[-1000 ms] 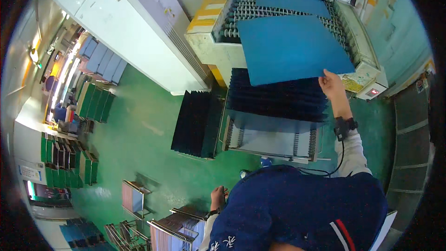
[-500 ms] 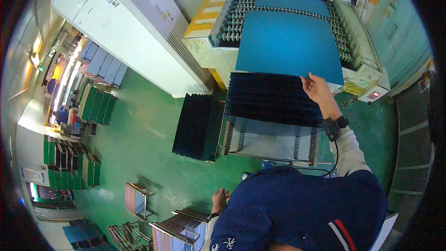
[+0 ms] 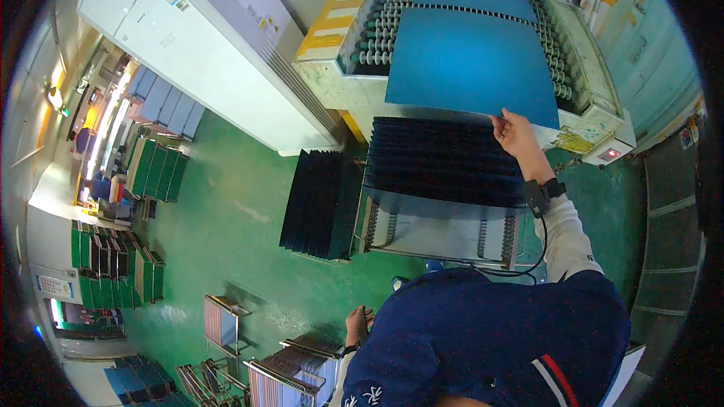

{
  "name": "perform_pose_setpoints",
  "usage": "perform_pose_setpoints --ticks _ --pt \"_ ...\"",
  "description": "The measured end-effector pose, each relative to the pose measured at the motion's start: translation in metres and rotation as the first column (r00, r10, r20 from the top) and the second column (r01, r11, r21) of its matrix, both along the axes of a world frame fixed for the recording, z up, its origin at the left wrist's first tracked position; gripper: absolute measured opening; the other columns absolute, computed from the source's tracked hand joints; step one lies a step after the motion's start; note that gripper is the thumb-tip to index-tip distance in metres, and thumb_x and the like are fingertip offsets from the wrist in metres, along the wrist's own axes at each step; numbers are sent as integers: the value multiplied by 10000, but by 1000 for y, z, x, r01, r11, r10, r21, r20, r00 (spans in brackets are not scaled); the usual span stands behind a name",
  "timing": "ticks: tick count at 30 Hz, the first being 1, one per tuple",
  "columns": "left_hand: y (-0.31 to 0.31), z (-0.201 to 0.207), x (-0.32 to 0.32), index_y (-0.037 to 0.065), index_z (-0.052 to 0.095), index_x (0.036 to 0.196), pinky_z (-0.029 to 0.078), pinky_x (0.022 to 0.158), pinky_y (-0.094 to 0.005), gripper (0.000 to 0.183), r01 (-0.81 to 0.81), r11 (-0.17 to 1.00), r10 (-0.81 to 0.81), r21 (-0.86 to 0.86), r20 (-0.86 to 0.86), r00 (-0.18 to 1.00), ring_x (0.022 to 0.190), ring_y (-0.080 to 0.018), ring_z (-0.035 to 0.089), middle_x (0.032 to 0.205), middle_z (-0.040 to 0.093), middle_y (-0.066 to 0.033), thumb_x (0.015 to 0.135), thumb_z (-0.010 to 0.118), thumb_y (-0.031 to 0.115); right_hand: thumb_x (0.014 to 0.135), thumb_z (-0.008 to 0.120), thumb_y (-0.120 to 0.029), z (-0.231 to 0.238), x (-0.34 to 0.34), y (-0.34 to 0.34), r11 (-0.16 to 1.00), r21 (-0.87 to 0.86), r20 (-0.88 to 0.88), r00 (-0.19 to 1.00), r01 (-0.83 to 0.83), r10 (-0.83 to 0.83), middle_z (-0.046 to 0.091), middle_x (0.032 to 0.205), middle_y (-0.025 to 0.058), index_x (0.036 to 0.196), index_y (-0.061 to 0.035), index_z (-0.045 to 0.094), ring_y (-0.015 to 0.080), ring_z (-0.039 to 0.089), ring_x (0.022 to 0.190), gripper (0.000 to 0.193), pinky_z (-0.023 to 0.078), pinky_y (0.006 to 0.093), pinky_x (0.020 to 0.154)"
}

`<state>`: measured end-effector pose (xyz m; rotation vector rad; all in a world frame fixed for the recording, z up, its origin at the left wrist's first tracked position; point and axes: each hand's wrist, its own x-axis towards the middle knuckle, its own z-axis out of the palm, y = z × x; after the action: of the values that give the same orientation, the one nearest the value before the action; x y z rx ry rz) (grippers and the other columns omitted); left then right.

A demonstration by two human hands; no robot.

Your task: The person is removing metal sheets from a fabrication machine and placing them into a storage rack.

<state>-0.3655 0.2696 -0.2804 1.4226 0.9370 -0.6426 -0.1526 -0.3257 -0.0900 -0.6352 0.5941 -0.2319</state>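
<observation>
A large flat blue panel [image 3: 471,60] lies on the roller conveyor [image 3: 377,45], its near edge jutting over the rack. My right hand [image 3: 514,134] pinches that near edge close to its right corner, thumb and fingers closed on it. Just below stands a metal rack [image 3: 422,237] holding several dark panels [image 3: 441,154] on edge, packed close together. Low beside my body hangs my left hand [image 3: 357,325], away from the panels, fingers loosely apart and seemingly holding nothing. A second blue panel [image 3: 475,0] shows farther back on the rollers.
Left of the rack, another batch of dark panels [image 3: 320,203] stands on the green floor [image 3: 234,203]. A tall white cabinet-like unit [image 3: 204,53] leans into view at upper left. Smaller racks [image 3: 290,373] stand at lower left. A control box with a red light [image 3: 609,154] sits right of the conveyor.
The blue panel's near edge has shifted slightly up and away from the racked panels, and my right hand has moved with it. My left hand has barely moved.
</observation>
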Motion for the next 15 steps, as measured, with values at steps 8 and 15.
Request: perform_pose_setpoints --ticks 8,15 --pt "-4 15 6 -77 471 1071 501 508 -309 350 74 993 -68 90 -64 996 599 -246 602 880 594 -172 839 530 179 809 588 -146 0 6 0 999 -7 -12 999 32 -32 594 825 129 868 -37 496 198 569 702 154 480 282 615" --pt "6 13 -2 -81 473 1048 495 514 -313 343 198 972 -198 129 -13 980 604 -235 597 870 595 -161 836 526 184 812 589 -150 -9 10 -11 999 -17 5 1000 29 -29 577 852 123 878 -47 486 196 565 731 160 474 294 609"
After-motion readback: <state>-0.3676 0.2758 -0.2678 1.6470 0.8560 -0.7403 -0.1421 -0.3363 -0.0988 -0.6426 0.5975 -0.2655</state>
